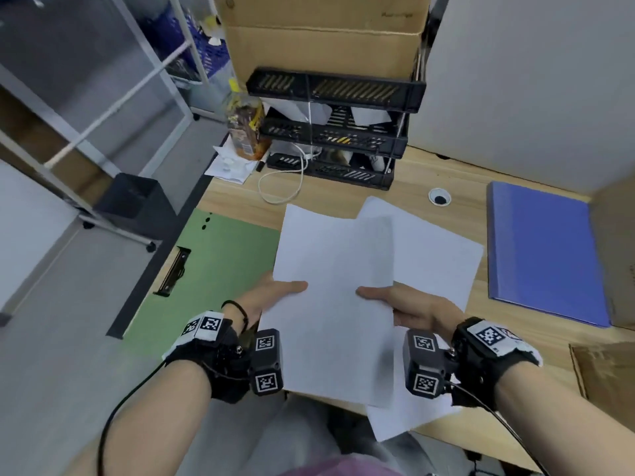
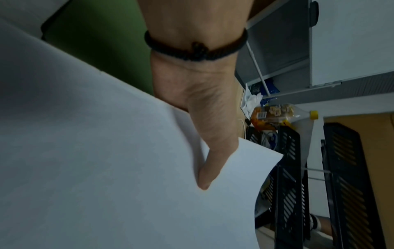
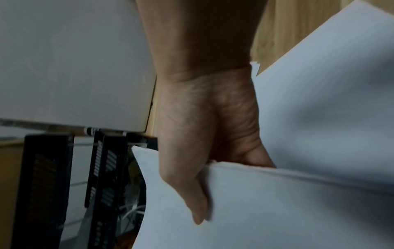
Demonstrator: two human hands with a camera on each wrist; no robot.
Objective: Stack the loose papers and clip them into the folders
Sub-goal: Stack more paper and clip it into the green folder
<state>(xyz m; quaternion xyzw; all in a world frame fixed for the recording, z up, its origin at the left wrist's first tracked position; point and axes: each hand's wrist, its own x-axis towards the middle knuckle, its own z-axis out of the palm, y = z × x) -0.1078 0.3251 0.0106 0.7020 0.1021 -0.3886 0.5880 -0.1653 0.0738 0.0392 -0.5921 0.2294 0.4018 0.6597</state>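
A stack of white papers (image 1: 330,304) is lifted above the desk's front edge, held from both sides. My left hand (image 1: 275,293) pinches its left edge, thumb on top (image 2: 213,151), fingers hidden beneath the papers (image 2: 95,151). My right hand (image 1: 398,300) pinches the right edge the same way, thumb (image 3: 187,185) over the papers (image 3: 277,202). Another white sheet (image 1: 433,249) lies on the desk underneath, skewed to the right. An open green folder (image 1: 213,262) with a black clip (image 1: 173,273) lies at the left. A shut blue folder (image 1: 543,252) lies at the right.
A black three-tier letter tray (image 1: 336,128) stands at the back of the wooden desk (image 1: 457,170), with a cardboard box (image 1: 323,32) behind it. A bottle (image 1: 245,125), a white cable (image 1: 285,180) and crumpled paper (image 1: 230,163) sit beside it. A brown cardboard piece (image 1: 604,369) lies front right.
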